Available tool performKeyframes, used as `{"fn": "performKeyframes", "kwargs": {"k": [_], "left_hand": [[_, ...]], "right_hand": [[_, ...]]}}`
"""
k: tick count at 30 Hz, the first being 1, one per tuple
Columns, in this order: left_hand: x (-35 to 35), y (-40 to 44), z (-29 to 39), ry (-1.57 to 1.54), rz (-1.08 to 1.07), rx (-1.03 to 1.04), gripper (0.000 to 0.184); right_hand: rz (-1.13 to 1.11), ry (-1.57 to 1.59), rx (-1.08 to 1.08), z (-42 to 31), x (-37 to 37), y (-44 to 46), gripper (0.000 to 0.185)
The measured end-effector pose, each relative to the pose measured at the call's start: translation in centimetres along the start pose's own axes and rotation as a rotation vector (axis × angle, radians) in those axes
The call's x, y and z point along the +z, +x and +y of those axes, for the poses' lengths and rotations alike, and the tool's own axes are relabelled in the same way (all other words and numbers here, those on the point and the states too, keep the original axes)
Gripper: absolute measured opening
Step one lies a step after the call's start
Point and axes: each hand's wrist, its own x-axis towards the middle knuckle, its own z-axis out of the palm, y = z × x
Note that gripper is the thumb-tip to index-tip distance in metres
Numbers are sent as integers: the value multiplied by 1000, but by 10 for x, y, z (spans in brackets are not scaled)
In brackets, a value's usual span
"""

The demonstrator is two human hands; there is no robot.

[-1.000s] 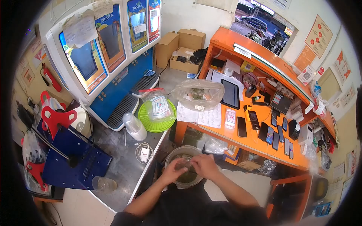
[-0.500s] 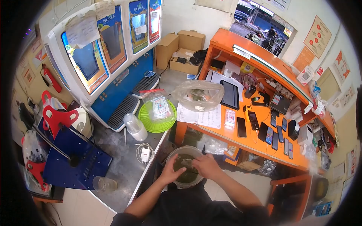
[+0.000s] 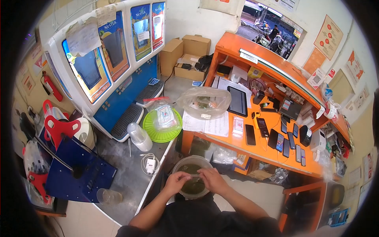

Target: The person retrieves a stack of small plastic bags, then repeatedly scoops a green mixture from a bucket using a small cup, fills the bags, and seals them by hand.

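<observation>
A round translucent tub (image 3: 184, 161) with dark green contents sits in front of the person's body. Over its middle, my left hand (image 3: 176, 183) is pinched, its fingertips on a small, thin item that I cannot make out. From the other side my right hand (image 3: 212, 181) pinches at what looks like the same item, with its fingertips a little apart from the left ones. Up and to the left, a bright green round lid or basket (image 3: 152, 128) carries a clear plastic bag (image 3: 169, 117) with a printed label.
Left of the tub, a metal counter (image 3: 134, 189) holds a white bottle (image 3: 139, 137), a charger (image 3: 150, 166) and a clear cup (image 3: 109, 196). An orange desk (image 3: 237, 143) beyond holds several phones, a tablet (image 3: 237, 101), papers and a plastic bag (image 3: 203, 102). Drink dispensers stand back left.
My left hand has closed from a spread pose and come nearer to the right. Both hands now meet at the small item over the tub. The view has shifted slightly.
</observation>
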Motion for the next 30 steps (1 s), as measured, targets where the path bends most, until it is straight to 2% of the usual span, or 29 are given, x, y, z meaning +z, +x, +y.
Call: {"fn": "performKeyframes", "kwargs": {"k": [6, 8, 10, 15, 19, 21, 22, 26, 28, 29, 30], "left_hand": [[-5, -5, 3, 105, -13, 43, 14], [-5, -7, 2, 131, -23, 39, 16], [-4, -6, 1, 144, 8, 172, 13], [-1, -8, 10, 162, -90, 182, 10], [-8, -13, 26, 238, -174, 133, 10], [-10, -13, 18, 272, -220, 140, 10], [-10, -13, 14, 305, -268, 148, 11], [-8, -16, 9, 290, -288, 143, 20], [-5, -22, 10, 362, 24, 128, 35], [-8, -25, 3, 362, 23, 129, 35], [-14, -29, -7, 344, 51, 27, 40]], "right_hand": [[-214, 105, 65, 1, -3, 2, 13], [-216, 99, 51, 1, -2, 4, 11], [-215, 92, 38, -6, -5, 11, 10], [-387, 78, 7, -17, -5, 19, 17], [-381, 173, -53, -7, 0, 14, 21], [-588, 101, 30, -11, -5, 10, 25], [-615, 86, 6, 0, 4, 3, 26], [-596, 195, 47, 16, 29, -9, 30], [-730, 272, 94, 27, 34, -5, 27], [-728, 271, 94, 35, 33, -4, 27], [-680, 493, 360, 39, 24, 7, 27]]}}
